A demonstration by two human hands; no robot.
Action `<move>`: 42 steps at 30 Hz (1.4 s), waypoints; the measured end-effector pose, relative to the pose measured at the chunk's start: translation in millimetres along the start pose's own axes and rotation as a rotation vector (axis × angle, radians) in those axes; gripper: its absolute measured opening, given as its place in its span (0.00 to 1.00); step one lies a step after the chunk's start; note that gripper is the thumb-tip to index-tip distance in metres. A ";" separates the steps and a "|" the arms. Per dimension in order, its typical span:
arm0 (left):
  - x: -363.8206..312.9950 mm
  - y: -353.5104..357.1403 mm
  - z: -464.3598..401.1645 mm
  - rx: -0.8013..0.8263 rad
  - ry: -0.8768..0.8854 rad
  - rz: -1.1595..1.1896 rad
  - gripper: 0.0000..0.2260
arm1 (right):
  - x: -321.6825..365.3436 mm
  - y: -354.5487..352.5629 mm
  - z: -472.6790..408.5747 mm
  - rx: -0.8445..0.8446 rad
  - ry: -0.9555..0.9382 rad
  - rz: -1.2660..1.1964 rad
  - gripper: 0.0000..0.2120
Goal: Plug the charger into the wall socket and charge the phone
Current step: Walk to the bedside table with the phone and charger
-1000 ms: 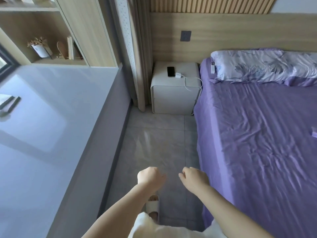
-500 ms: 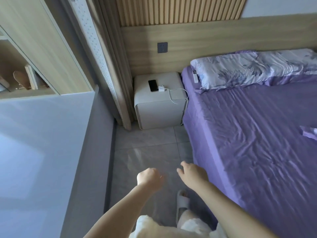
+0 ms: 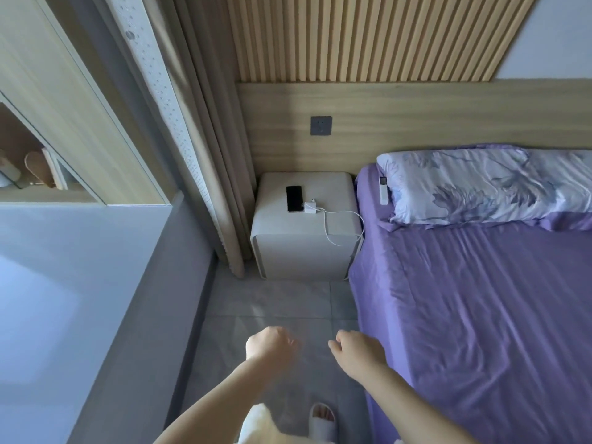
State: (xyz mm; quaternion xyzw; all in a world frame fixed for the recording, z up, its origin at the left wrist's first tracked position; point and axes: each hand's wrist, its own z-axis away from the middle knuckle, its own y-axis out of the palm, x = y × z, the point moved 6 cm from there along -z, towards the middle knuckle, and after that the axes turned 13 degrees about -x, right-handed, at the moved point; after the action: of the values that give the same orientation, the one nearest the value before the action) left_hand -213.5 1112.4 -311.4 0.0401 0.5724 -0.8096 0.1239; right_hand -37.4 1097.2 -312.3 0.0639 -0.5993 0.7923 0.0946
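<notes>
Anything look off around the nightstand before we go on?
Nothing spilled or damaged. The only loose end: the charger lies beside the phone on the nightstand, its cable trailing off the edge; the wall socket is bare.

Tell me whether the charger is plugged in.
Unplugged: the charger lies on the nightstand beside the phone, and the wall socket above holds nothing.

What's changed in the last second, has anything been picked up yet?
The person has stepped toward the nightstand, which now looks nearer and more central; the shelf has slid off to the left. Nothing was picked up: left hand and right hand stay empty, loosely curled. The phone, charger and cable lie unmoved on the nightstand; the wall socket still has nothing plugged in.
</notes>
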 end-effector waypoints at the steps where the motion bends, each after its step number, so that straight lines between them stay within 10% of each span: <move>1: -3.6 -2.5 -8.0 -0.005 -0.018 0.012 0.16 | -2.6 -2.7 -12.0 0.012 -0.010 0.009 0.17; 42: -93.4 -92.9 -403.6 0.108 0.081 -0.049 0.20 | -10.5 -87.8 -406.5 -0.013 0.152 -0.058 0.20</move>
State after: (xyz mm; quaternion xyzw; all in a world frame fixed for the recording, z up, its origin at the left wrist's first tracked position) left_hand -177.1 1534.1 -344.8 0.0653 0.5332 -0.8398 0.0784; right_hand -2.3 1510.5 -343.4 0.0201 -0.5933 0.7880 0.1630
